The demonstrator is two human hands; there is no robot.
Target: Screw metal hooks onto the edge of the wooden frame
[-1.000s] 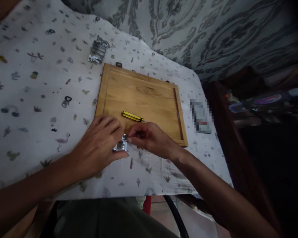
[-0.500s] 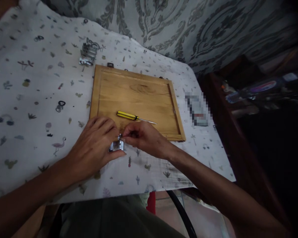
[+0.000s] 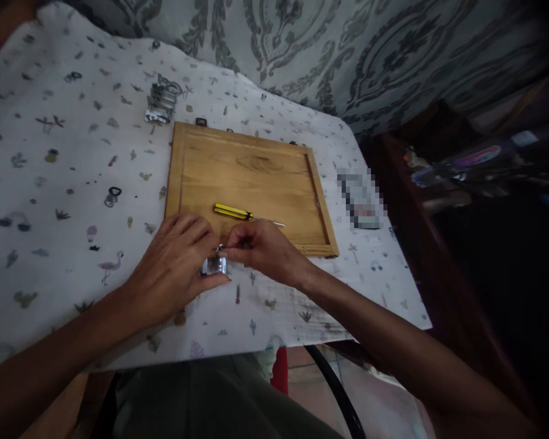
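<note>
The left hand (image 3: 171, 265) curls around a small shiny silver metal fitting (image 3: 220, 265) at the near edge of a framed yellowish wooden panel (image 3: 242, 177). The right hand (image 3: 263, 250) has its thumb and forefinger pinched together at the fitting's upper end (what lies between them, I cannot tell). A yellow-and-black-handled screwdriver (image 3: 232, 211) rests on the panel.

Dim light leaves the right edge near-black.
</note>
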